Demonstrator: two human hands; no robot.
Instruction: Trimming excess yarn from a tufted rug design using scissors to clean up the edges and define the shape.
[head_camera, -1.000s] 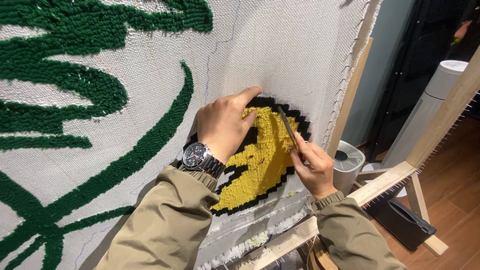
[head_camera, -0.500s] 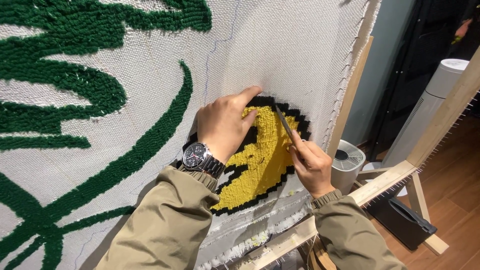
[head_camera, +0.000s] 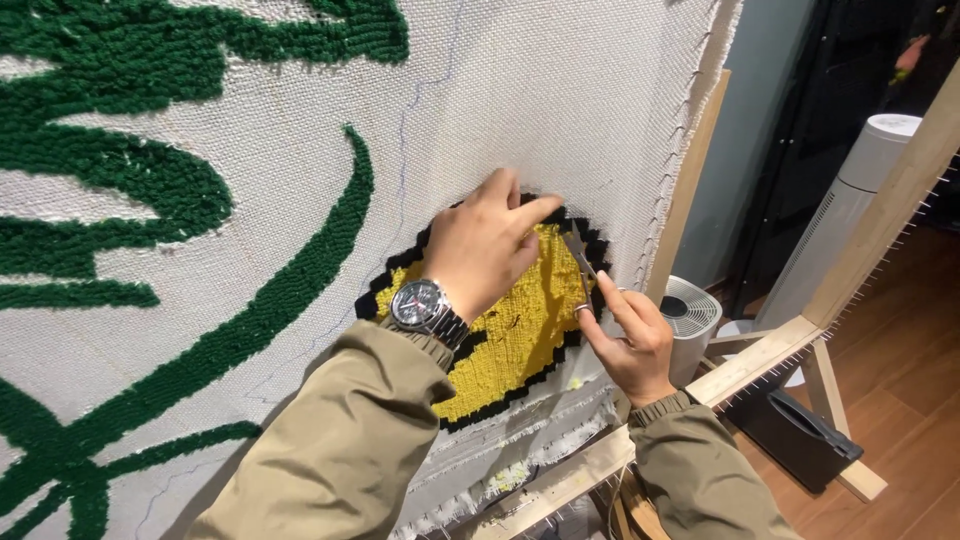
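Note:
A white tufting cloth is stretched on a wooden frame. It carries green tufted leaf shapes and a yellow patch with a black pixelled outline. My left hand, with a wristwatch, presses flat on the upper part of the yellow patch. My right hand grips small metal scissors whose blades rest on the patch's upper right edge, next to my left fingertips.
A white cylindrical fan or air purifier stands behind the frame, and a taller one further right. A dark flat case lies on the wooden floor by the frame's foot. Yarn trimmings hang at the cloth's lower edge.
My right hand has shifted the scissors slightly up along the patch's right edge. My left hand stays pressed on the yellow pile.

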